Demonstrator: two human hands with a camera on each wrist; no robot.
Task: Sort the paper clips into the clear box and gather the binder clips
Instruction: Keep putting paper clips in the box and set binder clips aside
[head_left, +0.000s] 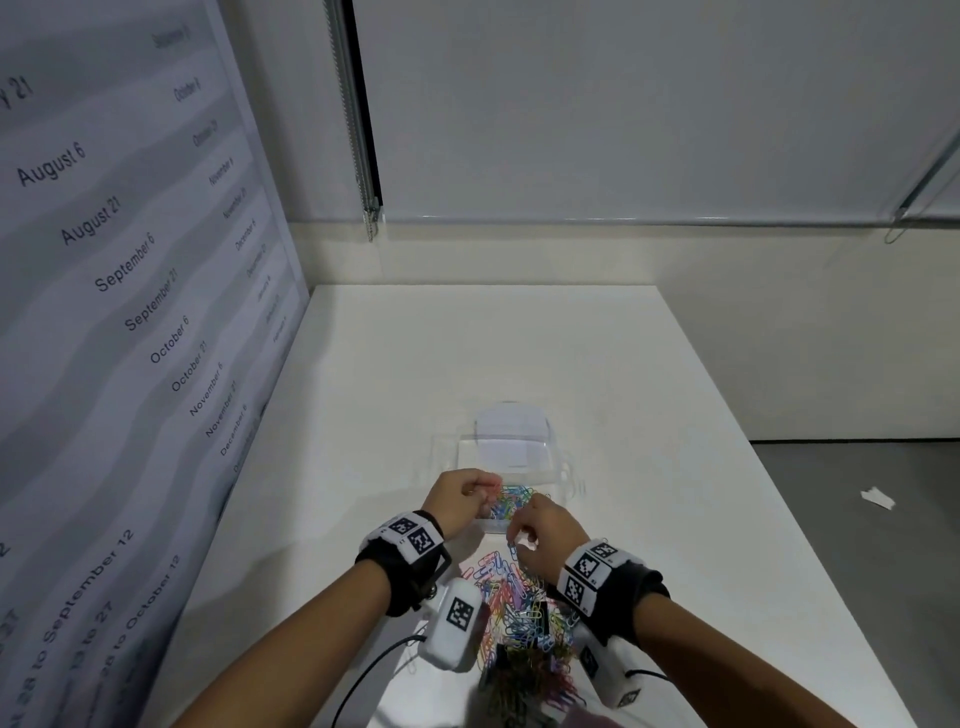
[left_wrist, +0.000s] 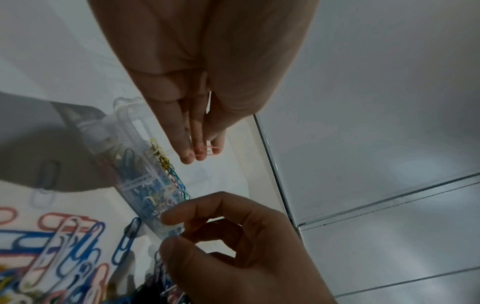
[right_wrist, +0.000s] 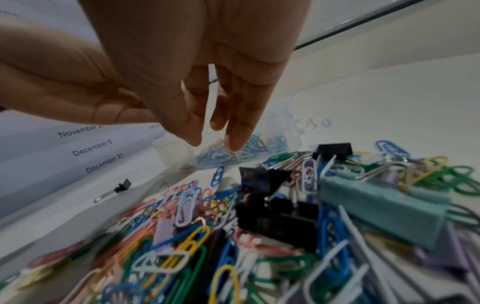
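Even, soft overhead light fills the head view, bright on the white table (head_left: 597, 364), with only faint shadows under the forearms. Straight lines bow near the edges, as at the window blind (head_left: 623, 104) rail. The left wrist view is dimmer: the left hand (left_wrist: 197, 86) is underlit and soft, and a grey shadow falls on the table at left. In the right wrist view the nearest paper clips (right_wrist: 182, 267) smear with blur, while the black binder clips (right_wrist: 275, 222) look sharper.
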